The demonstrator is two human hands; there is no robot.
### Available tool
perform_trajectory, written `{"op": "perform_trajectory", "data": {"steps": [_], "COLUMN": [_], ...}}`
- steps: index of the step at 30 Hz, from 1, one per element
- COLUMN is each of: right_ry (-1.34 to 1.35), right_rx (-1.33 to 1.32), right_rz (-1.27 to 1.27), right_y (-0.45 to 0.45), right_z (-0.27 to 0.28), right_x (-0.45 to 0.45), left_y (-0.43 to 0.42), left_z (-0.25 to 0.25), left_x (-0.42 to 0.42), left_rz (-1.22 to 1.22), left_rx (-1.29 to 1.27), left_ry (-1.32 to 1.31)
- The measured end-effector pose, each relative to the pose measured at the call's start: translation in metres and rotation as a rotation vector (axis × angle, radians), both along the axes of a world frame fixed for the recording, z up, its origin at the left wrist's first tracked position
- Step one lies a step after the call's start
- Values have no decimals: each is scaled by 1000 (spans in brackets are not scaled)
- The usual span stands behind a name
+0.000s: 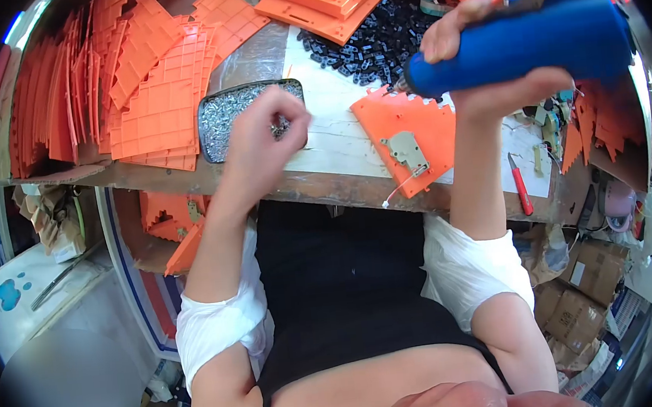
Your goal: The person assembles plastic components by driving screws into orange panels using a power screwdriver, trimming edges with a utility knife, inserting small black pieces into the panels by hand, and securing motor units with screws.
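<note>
My left hand (268, 143) is over the tray of small metal screws (214, 124), its thumb and fingers curled together. Whatever may be between those fingertips is too small to make out. In my right hand (476, 58) is a blue power screwdriver (528, 34), lying nearly level with its metal tip to the left. Below that tip, an orange plastic panel (373, 118) with a toothed edge rests on the bench. On the panel sits a small pale grey housing (407, 152) with a thin wire hanging toward the bench edge.
Stacked orange panels (162, 101) crowd the left of the bench, with more flat orange pieces (324, 6) at the back. Small black plastic parts (363, 49) lie heaped behind the work panel. A red-handled tool (521, 186) lies at right. Cardboard boxes (576, 313) stand below.
</note>
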State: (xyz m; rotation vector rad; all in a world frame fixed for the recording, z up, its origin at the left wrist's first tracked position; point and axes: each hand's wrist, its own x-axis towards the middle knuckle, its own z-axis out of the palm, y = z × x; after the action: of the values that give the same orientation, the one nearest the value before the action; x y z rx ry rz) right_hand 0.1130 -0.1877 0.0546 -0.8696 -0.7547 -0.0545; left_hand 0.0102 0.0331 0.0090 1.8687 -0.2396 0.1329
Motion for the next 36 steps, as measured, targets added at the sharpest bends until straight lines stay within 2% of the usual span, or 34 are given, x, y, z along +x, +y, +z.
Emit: {"op": "perform_trajectory", "data": {"steps": [1, 2, 4, 6, 7, 8, 11, 14, 16, 17, 19, 20, 22, 24, 27, 30, 32, 34, 36], "right_ry": [172, 167, -23, 110, 69, 97, 100, 25, -81, -80, 31, 33, 113, 46, 97, 10, -2, -23, -144], "right_rx": [-314, -314, -62, 213, 154, 225, 162, 18, -244, -244, -140, -142, 146, 117, 113, -37, -47, -7, -85], "right_rz": [-494, -486, -122, -125, -218, -184, -179, -98, -115, -118, -307, -310, -190, -164, -248, -263, -85, -50, 16], "right_y": [13, 12, 7, 24, 25, 31, 25, 13, 2, 2, 7, 10, 17, 24, 33, 30, 29, 32, 32], "right_z": [22, 28, 37, 47, 49, 50, 42, 46, 51, 52, 51, 45, 23, 16, 17, 8, 4, 5, 10], "right_x": [-19, -26, -35, -60, -64, -66, -59, -52, -53, -56, -63, -59, -43, -40, -42, -33, -30, -27, -23], "left_y": [-6, -13, -27, -39, -43, -45, -45, -45, -45, -38, -12, -1, 16, 19, 22, 22, 23, 18, 7], "left_z": [0, -4, -15, -15, -14, -13, -14, -15, -6, 1, 19, 16, 6, 3, 1, -1, -3, -7, -8], "left_x": [-1, 0, -1, -5, -4, -2, -2, -2, -3, -2, -2, -4, -5, -4, -4, -2, -1, -1, 3], "left_rz": [-24, -14, 7, 26, 45, 43, 57, 7, -42, -45, 200, 197, 34, 31, 73, 133, 139, 122, 102], "left_rx": [36, 35, 119, 121, 116, 117, 99, 34, -81, -82, 482, 481, 698, 679, 620, 584, 546, 461, 381], "left_ry": [-8, -12, -318, -326, -351, -356, -367, -316, -200, -200, -245, -244, -39, -95, -175, -188, -217, -232, -258]}}
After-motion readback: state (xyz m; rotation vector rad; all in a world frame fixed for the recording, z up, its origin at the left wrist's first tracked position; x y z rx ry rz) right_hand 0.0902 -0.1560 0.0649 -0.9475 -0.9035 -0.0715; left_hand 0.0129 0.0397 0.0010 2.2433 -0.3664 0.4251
